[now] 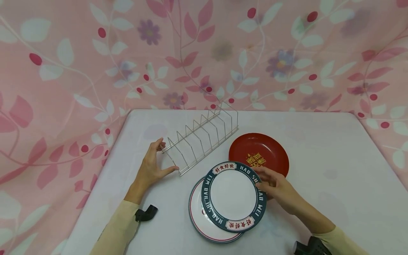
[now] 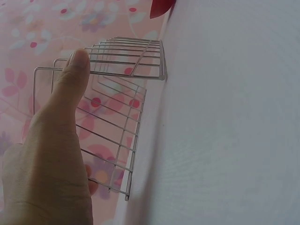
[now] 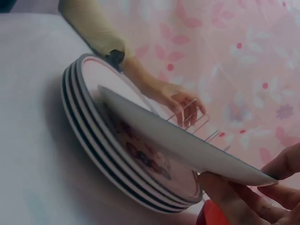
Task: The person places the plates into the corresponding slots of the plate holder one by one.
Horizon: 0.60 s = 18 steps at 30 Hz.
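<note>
A silver wire dish rack (image 1: pixel 208 152) stands at an angle left of the middle of the table, and my left hand (image 1: pixel 149 170) holds its near end. In the left wrist view the thumb (image 2: pixel 77 70) lies against a wire, with most of the fingers hidden behind the hand. My right hand (image 1: pixel 280 191) pinches the right edge of a white plate (image 1: pixel 234 194) with a dark, lettered rim. That plate is tilted above a stack of several plates (image 1: pixel 196 216), its right side raised; in the right wrist view its far edge is close to the top plate, contact unclear.
A red oval dish (image 1: pixel 271 148) with yellow characters lies behind the plates, right of the rack. The white table (image 1: pixel 334 159) meets a pink floral cloth (image 1: pixel 197 53) at the back. Black wrist devices (image 1: pixel 146 213) are on both sleeves.
</note>
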Available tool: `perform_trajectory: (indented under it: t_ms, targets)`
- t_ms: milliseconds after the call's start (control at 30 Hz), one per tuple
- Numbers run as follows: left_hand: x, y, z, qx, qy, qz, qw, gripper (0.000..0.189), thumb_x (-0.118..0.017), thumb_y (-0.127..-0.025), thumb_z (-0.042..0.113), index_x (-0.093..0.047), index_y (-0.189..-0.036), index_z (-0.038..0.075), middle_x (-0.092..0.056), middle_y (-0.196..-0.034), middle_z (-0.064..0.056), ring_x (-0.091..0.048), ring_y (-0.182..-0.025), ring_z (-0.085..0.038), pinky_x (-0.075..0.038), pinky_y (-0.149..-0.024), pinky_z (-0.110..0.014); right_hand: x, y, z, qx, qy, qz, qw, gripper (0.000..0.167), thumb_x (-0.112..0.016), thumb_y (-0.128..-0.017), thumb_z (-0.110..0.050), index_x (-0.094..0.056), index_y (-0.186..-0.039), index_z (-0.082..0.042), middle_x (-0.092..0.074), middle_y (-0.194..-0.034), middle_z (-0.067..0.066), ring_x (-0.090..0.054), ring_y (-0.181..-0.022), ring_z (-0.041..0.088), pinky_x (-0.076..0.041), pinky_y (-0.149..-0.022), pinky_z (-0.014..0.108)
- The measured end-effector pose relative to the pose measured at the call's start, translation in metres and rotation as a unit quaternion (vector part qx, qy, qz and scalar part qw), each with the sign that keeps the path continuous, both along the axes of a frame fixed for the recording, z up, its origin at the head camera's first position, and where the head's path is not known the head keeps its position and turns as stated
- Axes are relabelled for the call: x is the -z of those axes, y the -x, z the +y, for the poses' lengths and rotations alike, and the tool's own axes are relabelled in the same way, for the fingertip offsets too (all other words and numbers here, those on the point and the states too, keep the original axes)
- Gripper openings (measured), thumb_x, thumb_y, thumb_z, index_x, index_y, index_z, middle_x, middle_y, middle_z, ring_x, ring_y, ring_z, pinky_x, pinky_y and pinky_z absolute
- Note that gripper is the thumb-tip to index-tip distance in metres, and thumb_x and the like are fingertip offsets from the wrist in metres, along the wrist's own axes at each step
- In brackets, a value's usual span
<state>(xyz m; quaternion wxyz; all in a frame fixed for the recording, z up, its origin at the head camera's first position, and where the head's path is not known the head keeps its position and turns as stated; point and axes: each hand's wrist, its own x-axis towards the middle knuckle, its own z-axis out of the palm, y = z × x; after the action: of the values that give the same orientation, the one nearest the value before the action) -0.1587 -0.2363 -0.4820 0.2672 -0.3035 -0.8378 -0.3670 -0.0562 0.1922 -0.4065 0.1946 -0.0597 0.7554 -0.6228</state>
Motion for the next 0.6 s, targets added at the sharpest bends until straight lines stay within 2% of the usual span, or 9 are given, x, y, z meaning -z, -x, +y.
perform_trajectory:
  t_ms: [133, 267, 467, 600]
  targets:
    - [-0.001, 0.0, 0.001, -0.003, 0.003, -0.001, 1.0, 0.113, -0.079, -0.068, 0.063, -0.034, -0.147, -0.004, -0.054, -0.113, -0.027, -0.053, -0.107, -0.029, -0.048, -0.094, -0.028, -0.006, -0.001, 0.001, -0.001, 0.007, 0.02, 0.9998, 0.054, -0.061, -0.095, -0.012, -0.043, -0.144, -0.002, -0.053, -0.134, 0.032, -0.07, -0.089, 0.018, -0.063, -0.065, 0.039]
    - [-0.001, 0.0, 0.001, -0.01, 0.002, -0.006, 0.9999, 0.114, -0.079, -0.067, 0.064, -0.034, -0.147, -0.003, -0.053, -0.113, -0.023, -0.052, -0.106, -0.029, -0.049, -0.094, -0.029, -0.014, 0.002, 0.0, 0.004, 0.012, 0.066, 0.9977, 0.051, -0.061, -0.095, -0.009, -0.046, -0.143, -0.002, -0.055, -0.131, 0.032, -0.069, -0.091, 0.015, -0.063, -0.065, 0.038]
    - [-0.002, -0.002, 0.001, -0.017, 0.001, -0.015, 0.9997, 0.115, -0.08, -0.065, 0.063, -0.033, -0.144, -0.005, -0.052, -0.114, -0.019, -0.053, -0.106, -0.028, -0.05, -0.095, -0.031, -0.03, 0.015, -0.002, 0.011, -0.014, 0.158, 0.9873, 0.052, -0.061, -0.095, -0.004, -0.047, -0.144, -0.009, -0.059, -0.126, 0.021, -0.065, -0.1, 0.01, -0.062, -0.076, 0.028]
    - [-0.003, -0.003, 0.001, -0.02, 0.005, -0.02, 0.9996, 0.116, -0.09, -0.059, 0.054, -0.034, -0.141, -0.008, -0.052, -0.116, -0.019, -0.053, -0.107, -0.028, -0.048, -0.096, -0.033, -0.045, 0.025, -0.007, 0.011, -0.016, 0.187, 0.9821, 0.051, -0.061, -0.095, -0.003, -0.049, -0.143, -0.011, -0.061, -0.124, 0.019, -0.066, -0.097, 0.01, -0.063, -0.071, 0.031]
